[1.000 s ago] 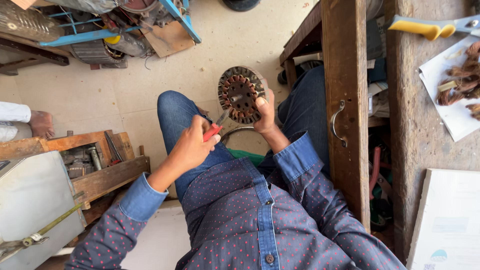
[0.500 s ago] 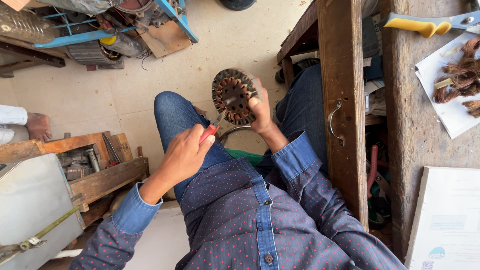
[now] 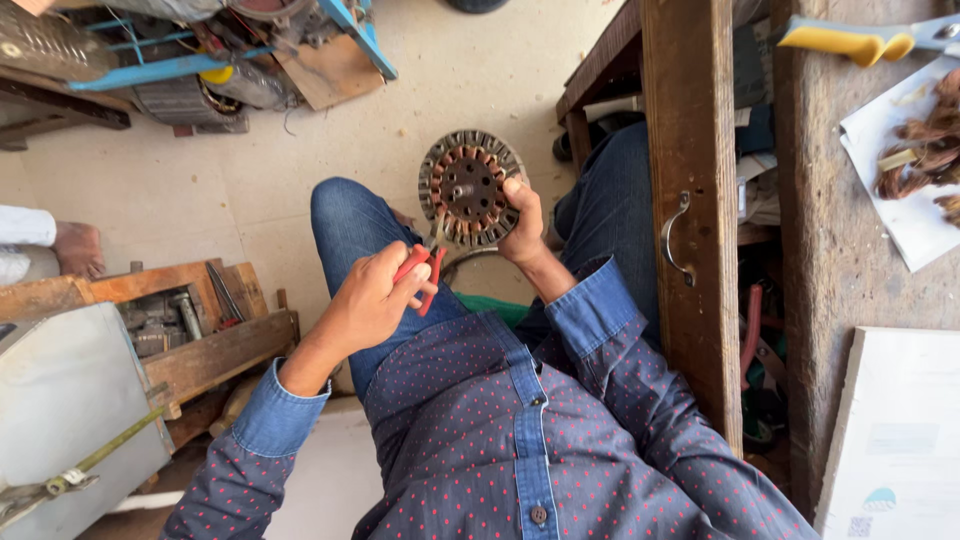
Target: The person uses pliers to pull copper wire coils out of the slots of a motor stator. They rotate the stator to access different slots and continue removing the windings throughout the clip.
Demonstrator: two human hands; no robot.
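Note:
A round motor stator [image 3: 468, 187] with copper windings and a toothed metal rim stands upright between my knees. My right hand [image 3: 523, 225] grips its right edge, thumb on the rim. My left hand [image 3: 372, 298] is closed around red-handled pliers [image 3: 424, 268], whose jaws touch the lower left part of the windings. I sit in blue jeans and a dotted blue shirt.
A wooden workbench [image 3: 835, 260] with a drawer handle [image 3: 675, 240] stands at my right, carrying yellow-handled scissors [image 3: 850, 40], a sheet with copper wire scraps [image 3: 915, 165] and a white sheet. A wooden crate of parts [image 3: 195, 325] lies at left, scrap metal [image 3: 190, 60] at top left. Another person's foot [image 3: 75, 248] shows at far left.
The stator has shifted slightly lower and to the left in view with my right hand. My left hand with the pliers stays at the windings' lower edge.

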